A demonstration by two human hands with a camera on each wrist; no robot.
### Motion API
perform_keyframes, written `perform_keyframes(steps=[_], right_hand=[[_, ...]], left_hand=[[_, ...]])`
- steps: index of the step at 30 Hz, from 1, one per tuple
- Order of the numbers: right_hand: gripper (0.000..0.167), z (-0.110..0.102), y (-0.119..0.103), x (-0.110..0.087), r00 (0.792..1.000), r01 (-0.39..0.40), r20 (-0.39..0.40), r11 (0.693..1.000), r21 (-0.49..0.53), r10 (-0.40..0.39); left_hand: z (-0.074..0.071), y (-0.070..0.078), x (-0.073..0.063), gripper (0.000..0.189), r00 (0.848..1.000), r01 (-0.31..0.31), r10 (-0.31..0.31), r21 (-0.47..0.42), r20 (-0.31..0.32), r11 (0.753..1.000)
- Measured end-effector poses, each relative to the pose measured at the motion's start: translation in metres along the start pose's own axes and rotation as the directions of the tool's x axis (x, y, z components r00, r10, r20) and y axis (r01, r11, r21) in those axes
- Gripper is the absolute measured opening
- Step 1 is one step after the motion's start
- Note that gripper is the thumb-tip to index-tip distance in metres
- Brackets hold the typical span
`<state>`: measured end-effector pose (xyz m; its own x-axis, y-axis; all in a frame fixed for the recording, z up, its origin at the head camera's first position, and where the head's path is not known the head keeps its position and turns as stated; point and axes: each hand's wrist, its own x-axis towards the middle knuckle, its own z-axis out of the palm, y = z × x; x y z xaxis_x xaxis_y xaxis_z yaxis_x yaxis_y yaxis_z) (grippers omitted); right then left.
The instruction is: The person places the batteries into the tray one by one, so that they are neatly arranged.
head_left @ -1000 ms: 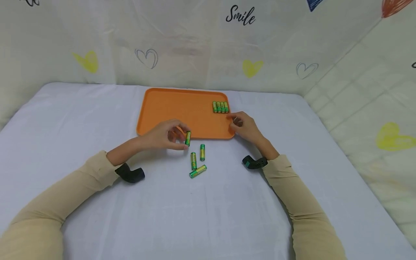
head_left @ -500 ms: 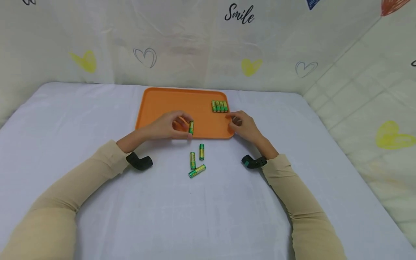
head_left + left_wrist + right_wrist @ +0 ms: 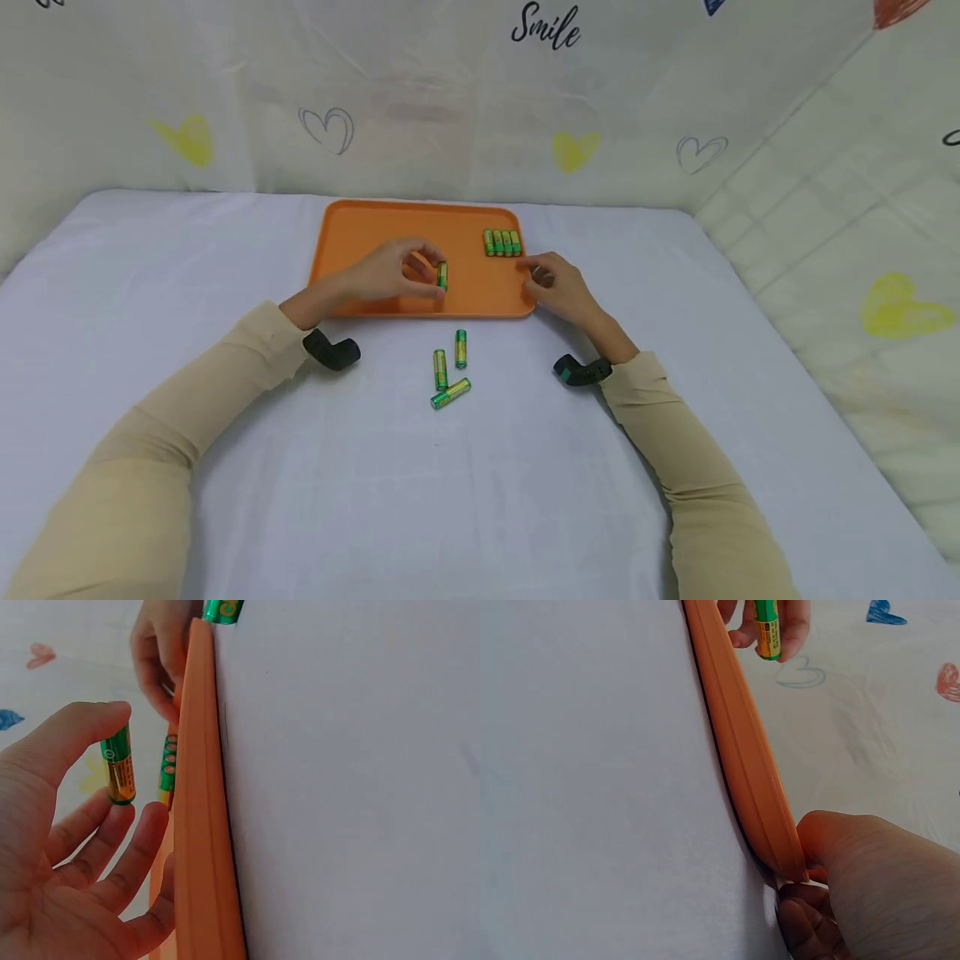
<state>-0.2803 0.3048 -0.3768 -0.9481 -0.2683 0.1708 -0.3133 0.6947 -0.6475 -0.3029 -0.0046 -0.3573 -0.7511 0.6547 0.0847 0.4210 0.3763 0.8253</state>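
The left hand (image 3: 386, 271) pinches a green-and-gold battery (image 3: 118, 769) end to end, thumb tip on one end and fingertips on the other, the remaining fingers spread loosely. The pinch hangs over the orange tray (image 3: 480, 292), and a gap shows between the battery and the near rim (the left wrist view shows this best). Beyond the pinch and to its right, on the tray, lies a row of four batteries (image 3: 502, 242), side by side and parallel. Just nearer than that row, the right hand (image 3: 562, 287) grips the tray's right edge, thumb and curled fingers about the rim. On the near side of the pinch, off the tray, three loose batteries (image 3: 461, 348) lie on the white cloth (image 3: 495, 500), one of them slanted. The step in hand appears to be the transfer of a battery to the row. The next move seems to call for a shift rightward and away from the body, alignment with the row's left end, then lowering and release without nudging its neighbours.
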Motion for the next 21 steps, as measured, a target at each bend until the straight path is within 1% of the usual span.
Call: perform_keyframes(steps=[9,15,21], right_hand=[[0.036,0.001,-0.001,0.000,1.000,-0.012,0.000,1.000,-0.003,0.012],[0.036,0.001,0.000,0.000,1.000,-0.008,0.001,1.000,-0.008,0.008],[0.036,0.001,0.001,0.000,1.000,-0.007,-0.005,1.000,-0.007,0.007]], left_hand=[[-0.003,-0.002,0.014,0.053,1.000,0.026,-0.026,-0.014,-0.010,1.000],[-0.004,-0.004,0.027,0.053,0.999,0.049,-0.050,-0.026,-0.022,0.998],[-0.007,-0.002,0.040,0.054,0.996,0.090,-0.090,-0.008,-0.002,0.996]])
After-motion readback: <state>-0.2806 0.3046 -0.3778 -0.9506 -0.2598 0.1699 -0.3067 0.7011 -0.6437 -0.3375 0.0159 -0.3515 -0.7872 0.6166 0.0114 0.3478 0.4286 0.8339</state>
